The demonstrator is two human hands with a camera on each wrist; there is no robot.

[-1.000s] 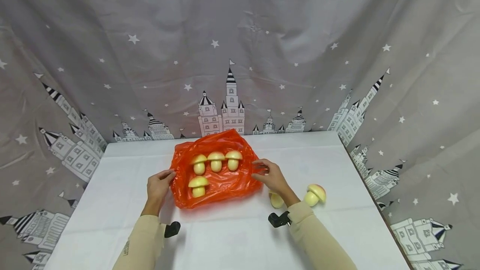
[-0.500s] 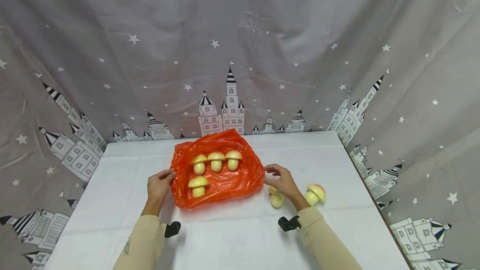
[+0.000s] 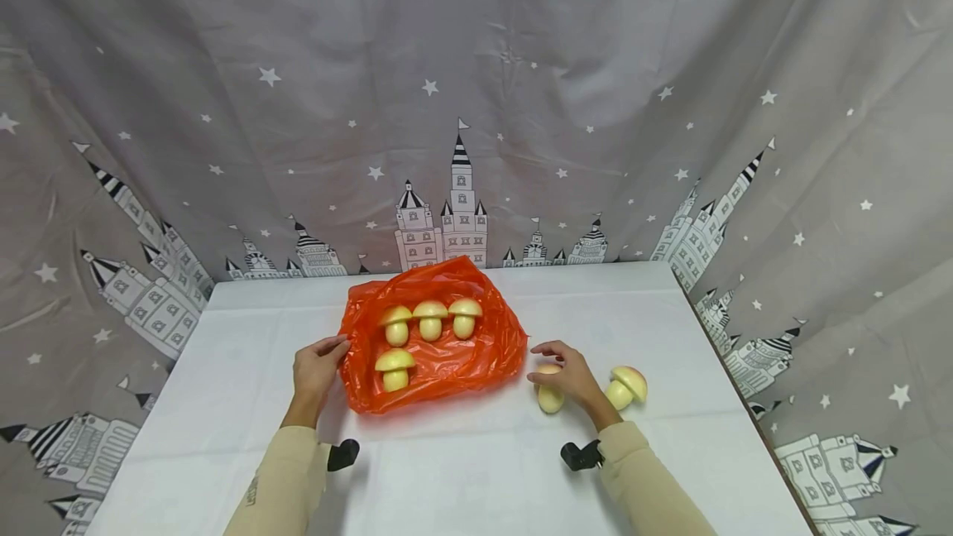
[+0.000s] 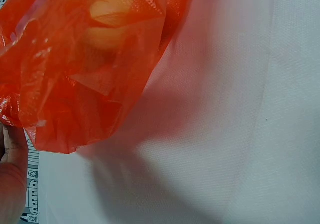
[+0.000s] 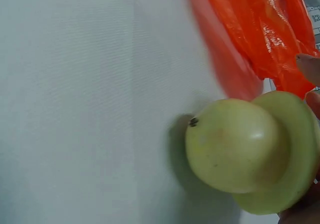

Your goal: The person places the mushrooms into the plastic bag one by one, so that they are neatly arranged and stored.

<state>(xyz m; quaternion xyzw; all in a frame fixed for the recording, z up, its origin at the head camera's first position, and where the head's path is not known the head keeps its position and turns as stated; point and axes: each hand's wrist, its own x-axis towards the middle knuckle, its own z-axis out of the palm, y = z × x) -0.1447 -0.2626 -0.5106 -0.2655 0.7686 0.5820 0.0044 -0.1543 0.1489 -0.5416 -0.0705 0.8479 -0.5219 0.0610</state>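
Observation:
A red plastic bag (image 3: 447, 366) lies spread on the table with its mouth gaping. Several toy mushrooms (image 3: 429, 321), pale yellow with pinkish caps, sit inside it. My left hand (image 3: 314, 370) pinches the bag's left edge between thumb and fingers; the left wrist view shows the thumb (image 4: 14, 154) against the red plastic (image 4: 75, 93). My right hand (image 3: 573, 377) hovers over a mushroom (image 3: 550, 400) just right of the bag, its thumb and fingers spread around the cap. In the right wrist view that mushroom (image 5: 235, 146) lies stem toward the camera; contact with the fingers cannot be told.
Another mushroom (image 3: 627, 387) lies tilted on the white table (image 3: 462, 478), to the right of my right hand. Behind the table hangs a grey curtain (image 3: 566, 131) printed with castles and stars. The table's right edge runs beyond the mushrooms.
My right hand has left the bag's right side and moved right and toward me, down to the nearer loose mushroom. The left hand keeps its hold on the bag.

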